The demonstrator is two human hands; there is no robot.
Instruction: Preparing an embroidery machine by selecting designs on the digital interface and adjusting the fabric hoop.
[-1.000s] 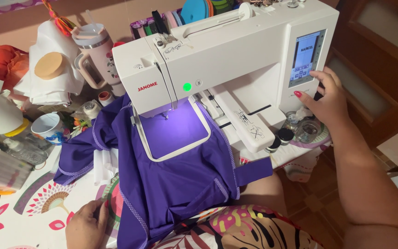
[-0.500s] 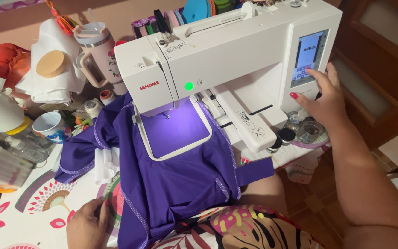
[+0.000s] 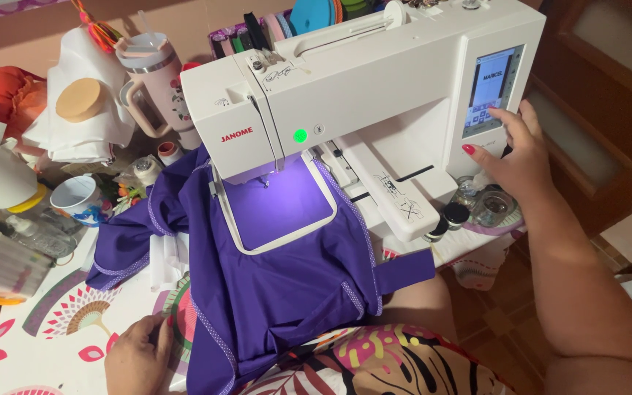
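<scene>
Our right hand (image 3: 517, 157) presses one machine's screen (image 3: 493, 89) with a finger out, holding nothing; our left hand (image 3: 137, 358), half cut off, lies flat beside one purple garment (image 3: 279, 292).

A table (image 3: 45, 344) with a flowered cloth stands on a tiled floor (image 3: 506, 322), beside a dark wooden door (image 3: 608, 95).

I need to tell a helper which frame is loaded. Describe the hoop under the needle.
Start at the white embroidery machine. Under its needle lies a purple garment. The hoop is the white rounded-rectangle frame clamped on that cloth, the only lit patch.
</scene>
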